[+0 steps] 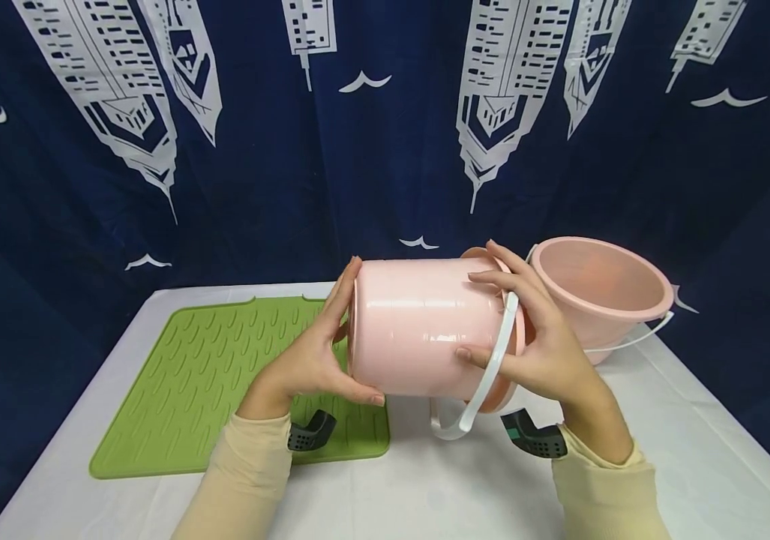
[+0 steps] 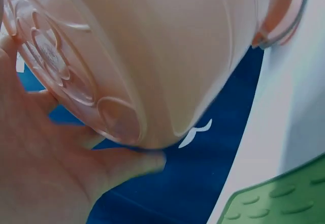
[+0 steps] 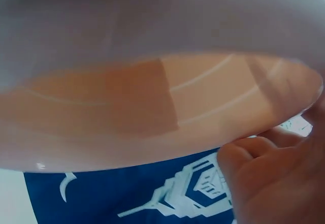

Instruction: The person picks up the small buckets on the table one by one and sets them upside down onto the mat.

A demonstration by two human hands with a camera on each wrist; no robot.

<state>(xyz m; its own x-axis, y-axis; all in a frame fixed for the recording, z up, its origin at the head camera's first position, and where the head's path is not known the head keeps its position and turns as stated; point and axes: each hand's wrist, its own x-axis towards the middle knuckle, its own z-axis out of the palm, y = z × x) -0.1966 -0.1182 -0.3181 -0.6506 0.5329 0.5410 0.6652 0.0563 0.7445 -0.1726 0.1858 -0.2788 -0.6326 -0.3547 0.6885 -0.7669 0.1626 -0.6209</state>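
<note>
A pink bucket (image 1: 418, 330) is held on its side above the table, its base to the left and its mouth to the right. My left hand (image 1: 310, 360) grips the base end, thumb along the lower side. In the left wrist view, the moulded base (image 2: 56, 61) of the bucket faces the palm. At the rim, my right hand (image 1: 543, 345) holds the mouth end, fingers spread over the outer wall. A white handle (image 1: 498, 360) hangs down from the rim. The right wrist view looks into the bucket's inner wall (image 3: 213, 97); nothing shows inside the visible part.
A second, wider pink bucket (image 1: 607, 330) stands upright at the back right, its thin white handle (image 1: 634, 341) lowered. On the left of the white table (image 1: 452, 495) lies a green ridged mat (image 1: 202, 390). Behind hangs a dark blue curtain (image 1: 385, 172) with white building prints.
</note>
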